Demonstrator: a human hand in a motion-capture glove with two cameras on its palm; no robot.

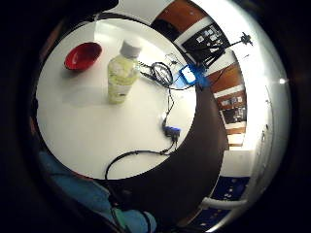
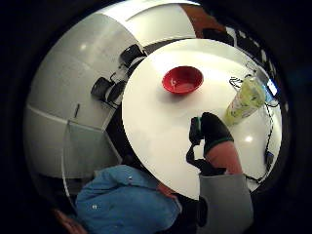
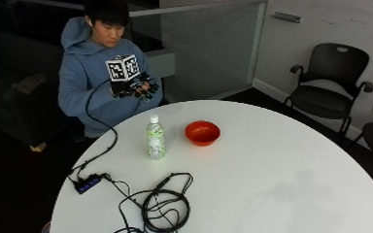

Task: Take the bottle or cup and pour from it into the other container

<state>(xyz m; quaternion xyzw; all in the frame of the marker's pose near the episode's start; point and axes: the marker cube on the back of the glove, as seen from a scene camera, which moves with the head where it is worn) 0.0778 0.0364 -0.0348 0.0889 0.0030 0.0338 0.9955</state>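
A clear bottle [image 3: 155,138] with a white cap and a pale green label stands upright on the round white table [image 3: 283,170]. Just beside it, a little further in from the edge, sits a red bowl [image 3: 202,132]. My gloved right hand [image 3: 135,89] is raised in front of the person's chest, above the table's far edge and well clear of the bottle, fingers relaxed and holding nothing. The palm views look down on the bottle [image 1: 121,74] [image 2: 245,100] and the bowl [image 1: 83,55] [image 2: 183,79]. A gloved finger [image 2: 213,129] shows over the table.
A coil of black cable [image 3: 166,205] lies near the table's front edge. A cord runs from it to a small black hub [image 3: 87,184] at the left edge and up to the hand. Black chairs [image 3: 332,92] stand by the far wall.
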